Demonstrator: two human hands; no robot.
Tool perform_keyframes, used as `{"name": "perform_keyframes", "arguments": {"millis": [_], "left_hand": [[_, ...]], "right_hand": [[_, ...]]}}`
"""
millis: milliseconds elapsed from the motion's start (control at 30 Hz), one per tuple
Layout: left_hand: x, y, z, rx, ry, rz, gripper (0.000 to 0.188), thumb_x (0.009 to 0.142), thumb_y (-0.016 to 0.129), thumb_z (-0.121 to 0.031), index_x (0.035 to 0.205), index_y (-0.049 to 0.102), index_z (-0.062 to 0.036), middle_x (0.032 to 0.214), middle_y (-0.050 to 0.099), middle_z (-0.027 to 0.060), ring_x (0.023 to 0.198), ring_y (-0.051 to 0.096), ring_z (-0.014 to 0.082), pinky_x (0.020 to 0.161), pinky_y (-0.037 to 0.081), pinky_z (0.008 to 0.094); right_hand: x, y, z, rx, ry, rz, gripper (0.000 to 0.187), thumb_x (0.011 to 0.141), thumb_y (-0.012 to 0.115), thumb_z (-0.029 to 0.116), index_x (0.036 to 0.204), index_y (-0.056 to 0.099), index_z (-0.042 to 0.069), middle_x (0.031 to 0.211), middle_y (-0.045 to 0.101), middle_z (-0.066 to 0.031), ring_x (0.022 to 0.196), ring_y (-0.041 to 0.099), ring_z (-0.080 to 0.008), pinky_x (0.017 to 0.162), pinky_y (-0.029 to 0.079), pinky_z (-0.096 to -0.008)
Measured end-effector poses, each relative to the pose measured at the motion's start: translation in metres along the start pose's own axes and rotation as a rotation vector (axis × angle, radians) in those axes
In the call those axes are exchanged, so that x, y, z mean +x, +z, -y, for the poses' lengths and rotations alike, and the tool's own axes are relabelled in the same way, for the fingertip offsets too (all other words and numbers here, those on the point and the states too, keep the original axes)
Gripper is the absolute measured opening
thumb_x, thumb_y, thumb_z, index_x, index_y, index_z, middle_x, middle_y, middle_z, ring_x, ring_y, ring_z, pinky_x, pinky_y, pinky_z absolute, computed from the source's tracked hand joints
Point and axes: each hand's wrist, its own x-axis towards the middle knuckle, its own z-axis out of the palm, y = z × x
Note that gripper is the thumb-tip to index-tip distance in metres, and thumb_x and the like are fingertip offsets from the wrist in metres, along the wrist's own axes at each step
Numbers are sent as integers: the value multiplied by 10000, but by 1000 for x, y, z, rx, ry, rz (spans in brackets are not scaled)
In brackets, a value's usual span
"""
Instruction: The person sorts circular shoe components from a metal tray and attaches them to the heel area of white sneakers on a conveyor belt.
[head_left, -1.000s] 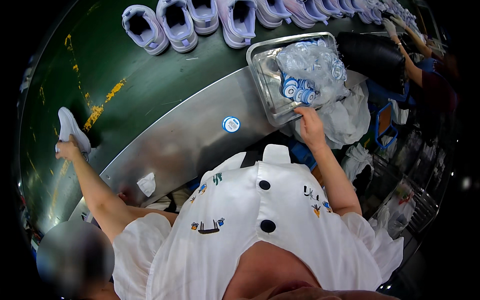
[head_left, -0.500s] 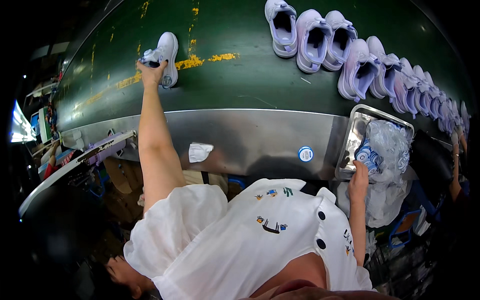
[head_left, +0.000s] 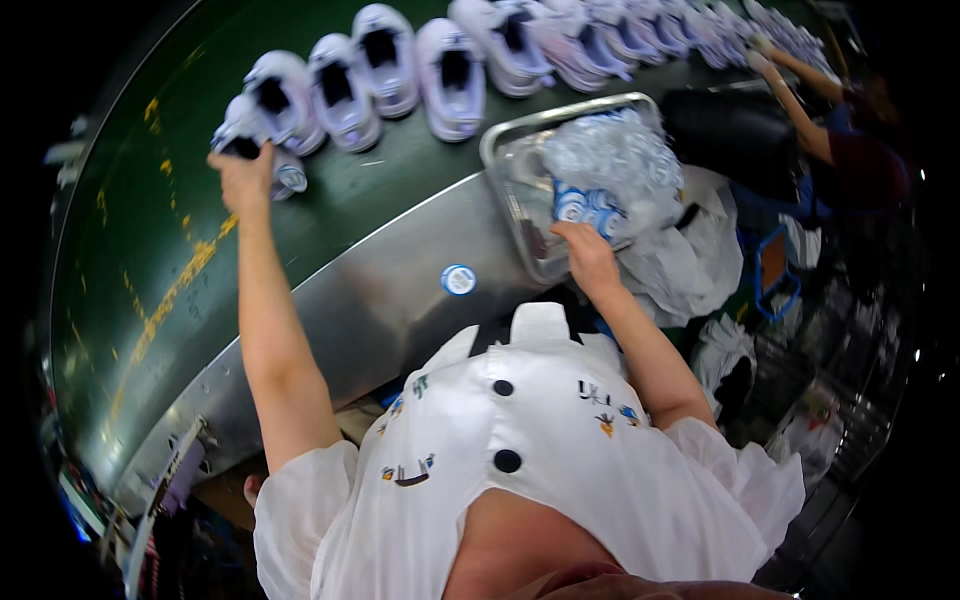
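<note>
My left hand [head_left: 243, 180] is closed on a white and pale lilac sneaker [head_left: 238, 122] at the left end of a row on the green work surface [head_left: 130, 230]. A round, pale blue-marked disc [head_left: 290, 179] shows at that sneaker's heel end. My right hand [head_left: 592, 258] reaches over the near edge of a metal tray [head_left: 515, 190]. Its fingers are drawn together beside a stack of round blue-and-white labels [head_left: 588, 207]; whatever is between the fingertips is hidden. Crumpled clear plastic [head_left: 615, 150] lies over much of the tray.
Several matching sneakers [head_left: 450, 80] run in a row toward the far right. One round label [head_left: 459, 280] sits on the metal ledge [head_left: 370, 290] in front of me. Beyond a black rounded object [head_left: 725, 125], another person's arms [head_left: 800, 110] reach to the shoes.
The view has turned to the right. The sneaker in my left hand, earlier apart from the others, is now beside the row's left end. My right hand remains at the tray by the labels.
</note>
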Motion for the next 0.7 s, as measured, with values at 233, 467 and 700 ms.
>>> {"name": "perform_keyframes", "arguments": {"millis": [233,467,700], "left_hand": [[-35,22,34,-299,448,-378,641,723,642,-229,1237,366,37,1231,405,262,1133,431,346,947,338,392],[-206,16,-47,-474,929,-81,263,690,522,72,933,583,-9,894,595,121,842,568,291,767,455,340],[-307,50,-116,-604,1132,436,195,662,550,70,835,576,-15,846,587,112,788,562,281,687,459,358]], "right_hand": [[-20,-7,-23,14,151,16,316,721,509,-43,1020,544,53,1062,579,-105,865,591,-299,696,504,-360],[47,-97,-31,134,327,-321,134,750,577,55,871,633,54,766,621,-88,698,591,-236,633,471,-310],[106,-118,-158,-54,569,-252,236,750,617,251,891,653,65,822,628,-101,709,602,-243,644,465,-321]]}}
